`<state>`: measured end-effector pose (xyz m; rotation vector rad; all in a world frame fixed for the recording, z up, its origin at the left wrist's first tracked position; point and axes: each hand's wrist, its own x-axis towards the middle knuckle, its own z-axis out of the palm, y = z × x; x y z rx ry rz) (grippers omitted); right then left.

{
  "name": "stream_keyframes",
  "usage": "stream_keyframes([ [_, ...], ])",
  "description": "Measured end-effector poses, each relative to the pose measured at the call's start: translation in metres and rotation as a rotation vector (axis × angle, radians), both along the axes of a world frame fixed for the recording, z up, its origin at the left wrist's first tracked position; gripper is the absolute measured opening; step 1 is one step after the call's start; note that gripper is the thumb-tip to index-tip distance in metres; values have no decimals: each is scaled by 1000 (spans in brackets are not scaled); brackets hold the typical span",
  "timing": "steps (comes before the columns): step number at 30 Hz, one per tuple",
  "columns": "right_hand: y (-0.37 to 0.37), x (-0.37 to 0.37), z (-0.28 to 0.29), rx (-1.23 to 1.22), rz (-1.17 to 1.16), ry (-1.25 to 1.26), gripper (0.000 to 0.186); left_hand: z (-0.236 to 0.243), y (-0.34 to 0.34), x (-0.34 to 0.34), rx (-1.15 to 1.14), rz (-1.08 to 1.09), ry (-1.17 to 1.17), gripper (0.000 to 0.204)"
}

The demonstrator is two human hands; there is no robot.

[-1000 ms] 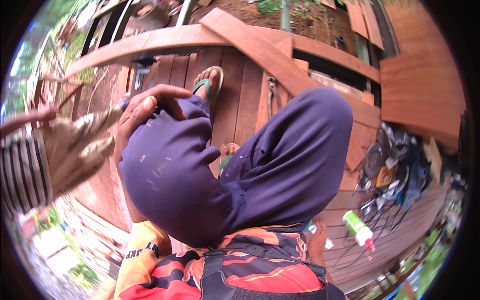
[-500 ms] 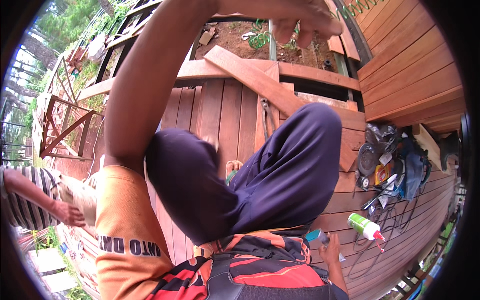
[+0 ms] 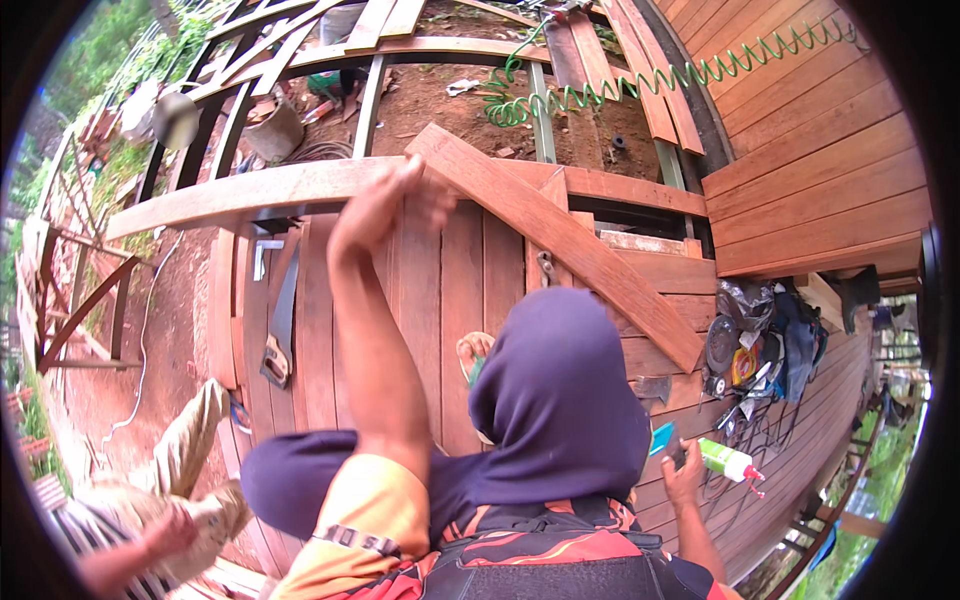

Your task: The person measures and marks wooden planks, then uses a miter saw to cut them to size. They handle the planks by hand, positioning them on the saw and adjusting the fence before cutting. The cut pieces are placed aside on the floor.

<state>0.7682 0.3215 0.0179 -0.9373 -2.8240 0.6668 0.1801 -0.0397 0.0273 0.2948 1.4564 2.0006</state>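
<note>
My left hand (image 3: 388, 212), blurred by motion, hangs over the long horizontal plank (image 3: 270, 190), close to the upper end of a diagonal board (image 3: 560, 235). Its fingers look stretched out, with nothing in them; whether it touches the wood I cannot tell. Low at the right, my right hand (image 3: 684, 475) is closed around a small tool with a teal end (image 3: 662, 438) and a dark grey body; its exact kind does not show. Just beside that hand lies a green and white glue bottle (image 3: 725, 459) with a red nozzle.
A handsaw (image 3: 282, 320) lies on the deck boards at left. A green coiled hose (image 3: 640, 88) stretches across the open joist frame over bare soil. Cables, bags and a sanding disc (image 3: 720, 343) crowd the right. Another person's leg (image 3: 185, 440) is at lower left.
My left hand has come back from the far right to the plank, nearer me. My left knee has dropped outward, and the view has shifted, showing the saw. The right hand keeps its tool.
</note>
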Motion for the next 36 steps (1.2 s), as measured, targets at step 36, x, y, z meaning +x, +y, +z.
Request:
stream_keyframes([
  [36,-20,-483,-50,139,1012,136,17,-127,118,152,-75,-37,-396,28],
])
